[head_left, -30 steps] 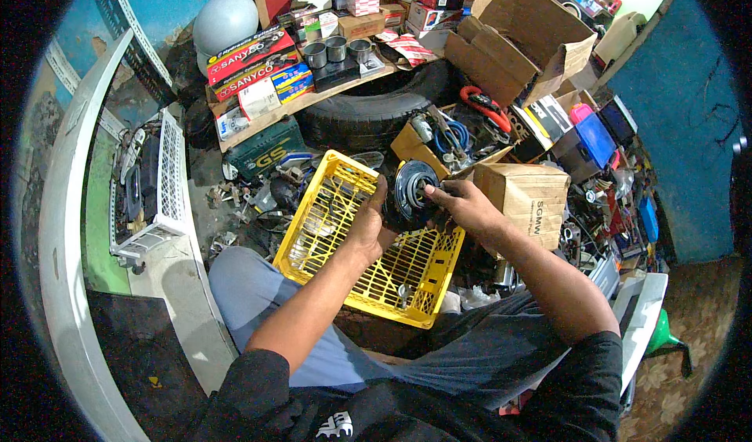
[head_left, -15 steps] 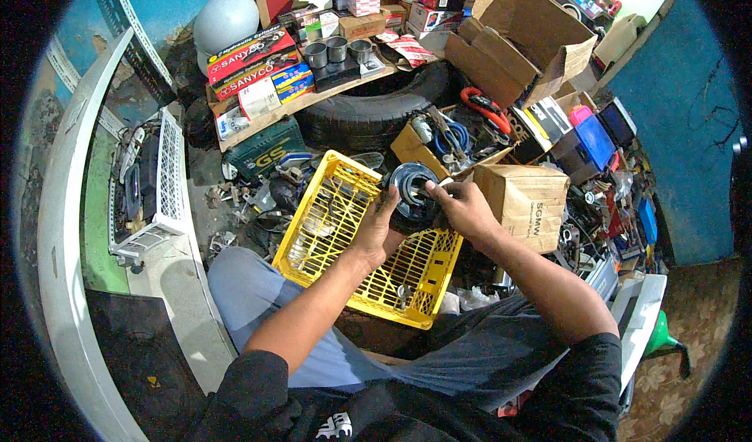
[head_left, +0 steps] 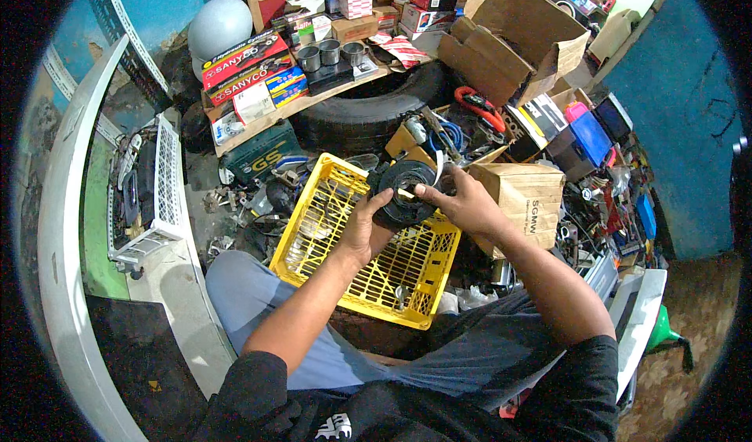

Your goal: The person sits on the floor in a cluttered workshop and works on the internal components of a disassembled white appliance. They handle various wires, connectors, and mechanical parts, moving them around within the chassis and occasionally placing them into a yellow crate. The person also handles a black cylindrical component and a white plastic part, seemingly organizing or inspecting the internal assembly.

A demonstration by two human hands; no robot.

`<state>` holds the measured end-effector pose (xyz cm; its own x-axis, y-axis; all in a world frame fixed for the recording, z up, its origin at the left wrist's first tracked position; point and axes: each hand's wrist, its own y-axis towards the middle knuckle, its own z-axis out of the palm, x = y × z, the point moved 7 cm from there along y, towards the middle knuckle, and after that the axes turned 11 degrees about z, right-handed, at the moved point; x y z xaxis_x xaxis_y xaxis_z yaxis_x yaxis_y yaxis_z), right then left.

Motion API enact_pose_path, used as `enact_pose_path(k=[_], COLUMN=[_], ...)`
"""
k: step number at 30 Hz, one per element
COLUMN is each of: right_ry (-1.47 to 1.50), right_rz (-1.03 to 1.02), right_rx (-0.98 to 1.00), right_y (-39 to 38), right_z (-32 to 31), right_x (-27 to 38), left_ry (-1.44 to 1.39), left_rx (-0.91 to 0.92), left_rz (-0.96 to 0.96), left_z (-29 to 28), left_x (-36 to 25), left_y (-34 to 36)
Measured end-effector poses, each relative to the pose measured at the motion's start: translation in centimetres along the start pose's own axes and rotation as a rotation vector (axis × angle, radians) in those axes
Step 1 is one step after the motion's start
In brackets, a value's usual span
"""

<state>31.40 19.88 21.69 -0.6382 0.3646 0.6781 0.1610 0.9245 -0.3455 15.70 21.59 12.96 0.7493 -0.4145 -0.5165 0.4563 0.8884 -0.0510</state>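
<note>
A round black plastic housing (head_left: 392, 177) with a ring-shaped hollow is held up over the yellow crate (head_left: 301, 230); it looks like a steering clock spring. A pale flat ribbon (head_left: 438, 166) stands out at its right side, and another pale bit shows in its centre. My left hand (head_left: 362, 226) grips the housing from the left, thumb on its rim and fingers hidden beneath. From the right, my right hand (head_left: 474, 203) is closed on it, with the thumb pressing at the centre opening and the other fingers bent beside the ribbon.
Behind lies a tyre (head_left: 360, 117) under a board (head_left: 313, 97) bearing boxes and metal cups. A closed cardboard box (head_left: 517, 199) stands right of my right hand. Loose parts (head_left: 258, 203) litter the floor at left. A white mesh basket (head_left: 168, 175) stands further left.
The housing has turned in my hands, its open face now more toward me. The pale ribbon now sticks up at its right side. My right fingers have shifted outward.
</note>
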Motion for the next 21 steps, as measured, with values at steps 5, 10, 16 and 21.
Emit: enact_pose_path(k=[5, 10, 16, 21], right_ry=[0.414, 0.427, 0.329, 0.401], right_rz=[-0.033, 0.093, 0.022, 0.056], right_rx=[0.325, 0.314, 0.16, 0.261], right_y=[-0.2, -0.9, 0.2, -0.1], right_z=[1.7, 1.4, 1.2, 1.7], right_x=[-0.8, 0.0, -0.6, 0.1], left_ry=[-0.115, 0.136, 0.596, 0.596], left_rx=[0.044, 0.078, 0.075, 0.045], left_rz=[-0.127, -0.029, 0.075, 0.119], left_z=[0.8, 0.2, -0.4, -1.5], left_x=[0.6, 0.1, -0.6, -1.0], left_y=[-0.4, 0.4, 1.0, 1.0])
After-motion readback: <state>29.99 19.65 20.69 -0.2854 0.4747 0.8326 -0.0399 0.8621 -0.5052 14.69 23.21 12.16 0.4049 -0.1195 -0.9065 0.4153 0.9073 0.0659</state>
